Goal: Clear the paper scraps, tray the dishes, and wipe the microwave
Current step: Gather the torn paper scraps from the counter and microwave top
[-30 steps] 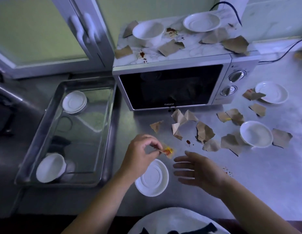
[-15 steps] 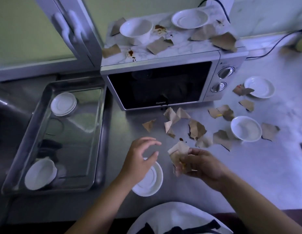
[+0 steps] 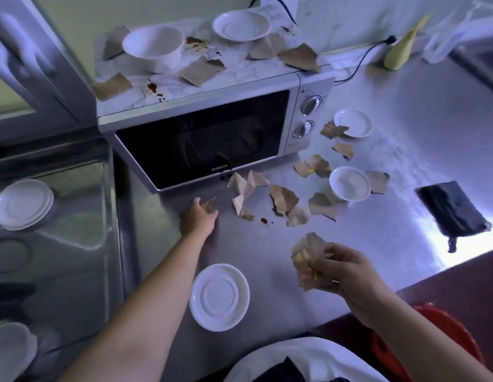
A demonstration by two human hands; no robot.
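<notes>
Brown paper scraps (image 3: 283, 199) lie scattered on the steel counter in front of the microwave (image 3: 201, 139). More scraps (image 3: 201, 70) and sauce stains cover its top, beside a white bowl (image 3: 154, 48) and a saucer (image 3: 241, 24). My left hand (image 3: 197, 220) reaches forward and pinches one scrap (image 3: 209, 204) just below the microwave door. My right hand (image 3: 347, 274) grips a crumpled bunch of scraps (image 3: 308, 252) above the counter's front. A white saucer (image 3: 219, 296) sits between my arms. Another bowl (image 3: 350, 183) and saucer (image 3: 352, 122) stand to the right.
A steel tray (image 3: 113, 188) on the left holds stacked saucers (image 3: 22, 204) and a bowl (image 3: 11, 351). A dark folded cloth (image 3: 452, 213) lies at the right. A red bin (image 3: 432, 340) shows below the counter edge. A power cord (image 3: 358, 64) runs behind the microwave.
My left hand left the near saucer and moved forward to a scrap by the microwave. My right hand took the stained scrap and drew back to the right with its bunch.
</notes>
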